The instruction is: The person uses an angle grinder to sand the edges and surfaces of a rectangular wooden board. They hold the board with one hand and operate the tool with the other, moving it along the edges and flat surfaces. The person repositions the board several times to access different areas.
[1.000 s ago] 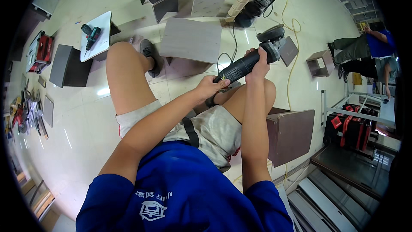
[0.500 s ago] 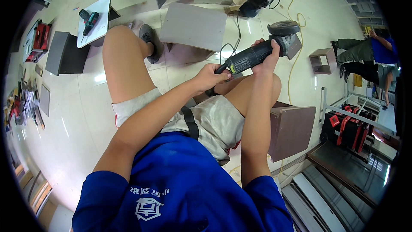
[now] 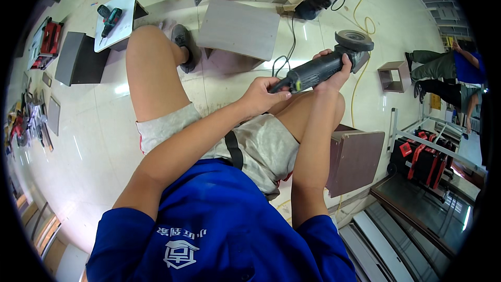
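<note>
angle grinder [image 3: 323, 65] sits raised above the person's knees, held in both hands, its dark body running from lower left to upper right with the round disc head at the upper right end, disc face turned up. left hand [image 3: 261, 95] is wrapped around the tail of the grinder where the black cord comes out, fingers closed on it. right hand [image 3: 334, 70] is clamped around the body just behind the head, thumb over the top. the two hands are apart along the tool, one at each end of the grip.

the person is seated on a brown wooden box [image 3: 357, 159], wearing a blue shirt and light shorts, one shoe [image 3: 183, 47] planted on the glossy floor. just beyond the knees lies a grey board [image 3: 240, 28] resting on another box. a green cordless drill [image 3: 108, 20] lies on a white panel [image 3: 125, 8] at the upper left, well apart. a yellow cable [image 3: 360, 78] trails across the floor under the grinder. another person [image 3: 449, 70] sits at the far right.
</note>
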